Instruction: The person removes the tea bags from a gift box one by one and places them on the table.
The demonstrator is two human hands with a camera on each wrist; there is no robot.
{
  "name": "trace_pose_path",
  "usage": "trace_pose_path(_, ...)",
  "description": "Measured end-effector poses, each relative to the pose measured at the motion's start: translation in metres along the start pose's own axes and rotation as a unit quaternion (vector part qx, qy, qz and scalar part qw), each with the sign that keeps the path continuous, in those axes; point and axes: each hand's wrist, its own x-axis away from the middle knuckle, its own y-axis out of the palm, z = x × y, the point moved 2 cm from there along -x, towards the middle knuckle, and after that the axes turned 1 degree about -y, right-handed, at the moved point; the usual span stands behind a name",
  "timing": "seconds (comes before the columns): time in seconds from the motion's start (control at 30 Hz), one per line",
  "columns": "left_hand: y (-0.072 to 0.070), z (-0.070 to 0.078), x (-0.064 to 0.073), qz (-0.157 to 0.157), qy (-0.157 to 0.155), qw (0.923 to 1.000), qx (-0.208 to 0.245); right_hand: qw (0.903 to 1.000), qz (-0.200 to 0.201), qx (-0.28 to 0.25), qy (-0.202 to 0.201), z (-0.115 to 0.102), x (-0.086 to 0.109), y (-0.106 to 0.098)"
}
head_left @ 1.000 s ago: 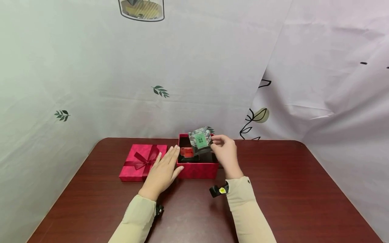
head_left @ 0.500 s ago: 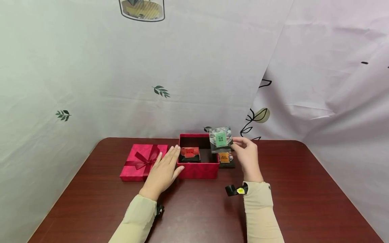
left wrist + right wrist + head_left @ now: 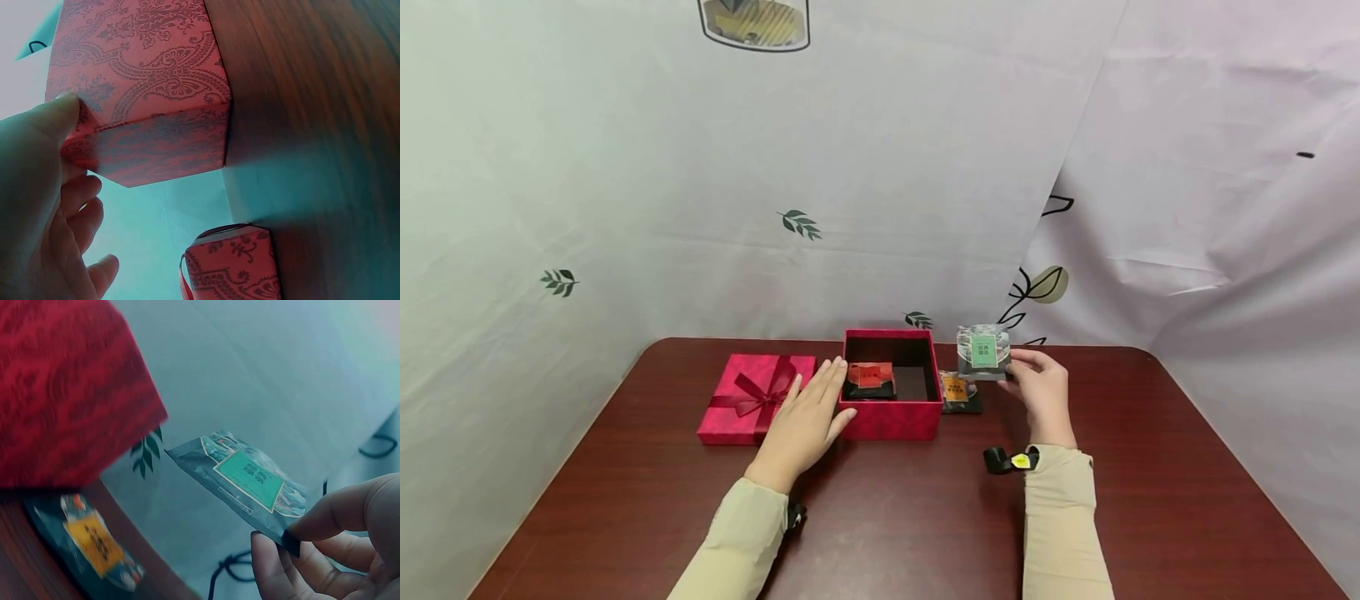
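Observation:
Between thumb and fingers, my right hand (image 3: 1042, 393) pinches a green-labelled sachet (image 3: 983, 352) by its edge, held up to the right of the red gift box (image 3: 891, 422). The right wrist view shows the same sachet (image 3: 244, 481) tilted, its corner at the thumb. My left hand (image 3: 805, 421) lies with straight fingers against the box's left side; in the left wrist view its thumb touches the box corner (image 3: 144, 94). A red-labelled sachet (image 3: 869, 380) lies inside the box at the left. An orange-labelled sachet (image 3: 958, 392) lies on the table just right of the box.
The red box lid (image 3: 730, 417) with a dark red ribbon bow lies left of the box, partly behind the left hand. A brown wooden table (image 3: 895, 517) carries everything. A pale printed cloth (image 3: 887, 167) hangs directly behind the table's far edge.
My right hand has carried the green-labelled sachet from above the box to the right, past its right side. The orange-labelled sachet beside the box has come into sight. My left hand has stayed put.

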Motion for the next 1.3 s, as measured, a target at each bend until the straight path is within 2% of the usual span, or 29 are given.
trace_pose_path(0.37,0.000,0.001,-0.001,-0.005,-0.002,0.9999,0.012,0.9984,0.024,0.030,0.041,0.021,-0.010,-0.025)
trace_pose_path(0.7,-0.001,0.001,-0.001,-0.001,-0.001,1.0000,0.007,0.9945,0.022,0.075,0.070,0.039,-0.011,-0.035)
trace_pose_path(1.03,0.000,0.000,0.000,-0.002,-0.002,0.9999,0.011,0.9897,0.015,0.122,0.073,0.053,-0.015,-0.037)
trace_pose_path(1.3,0.000,0.001,0.000,0.001,-0.002,0.9999,0.013,0.9869,0.002,0.146,0.068,0.054,-0.015,-0.037)
